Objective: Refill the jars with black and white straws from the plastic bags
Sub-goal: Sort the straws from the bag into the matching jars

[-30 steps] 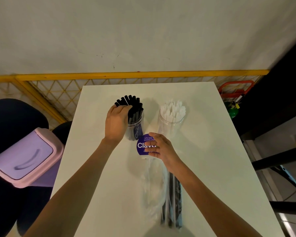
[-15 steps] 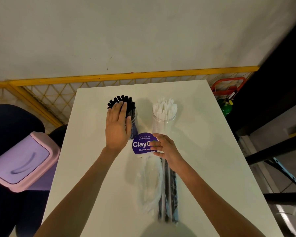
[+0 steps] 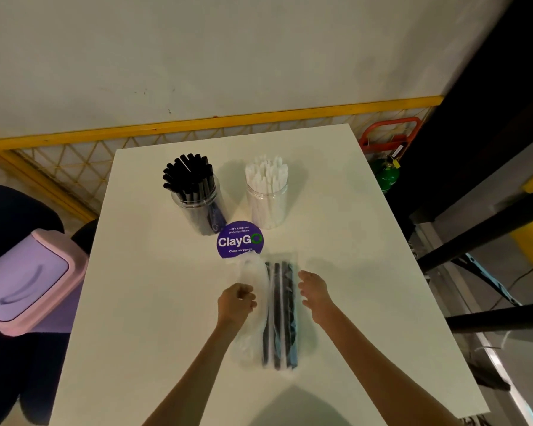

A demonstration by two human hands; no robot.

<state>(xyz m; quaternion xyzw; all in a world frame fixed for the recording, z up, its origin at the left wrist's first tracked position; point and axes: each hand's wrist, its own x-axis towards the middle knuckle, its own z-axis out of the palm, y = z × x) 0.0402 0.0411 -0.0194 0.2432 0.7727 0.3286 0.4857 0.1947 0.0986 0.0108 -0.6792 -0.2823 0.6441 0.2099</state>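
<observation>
Flanking black-straw bag (image 3: 280,318), lower centre of counter (image 3: 154,302): right grip (image 3: 316,292) released, just beside; left grip (image 3: 236,302) curled, hold on plastic unclear. Best, probably: pin bag, draw straws toward black-straw jar (image 3: 197,198).

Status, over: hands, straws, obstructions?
Left hand curled, grip unclear; right hand open. Clear plastic bag of black straws flat between them. Clear jar of black straws, clear jar of white straws both packed. Nothing in the way.

L grip (image 3: 236,302) fisted, R grip (image 3: 316,292) loose, half-curled; arms fwd
</observation>
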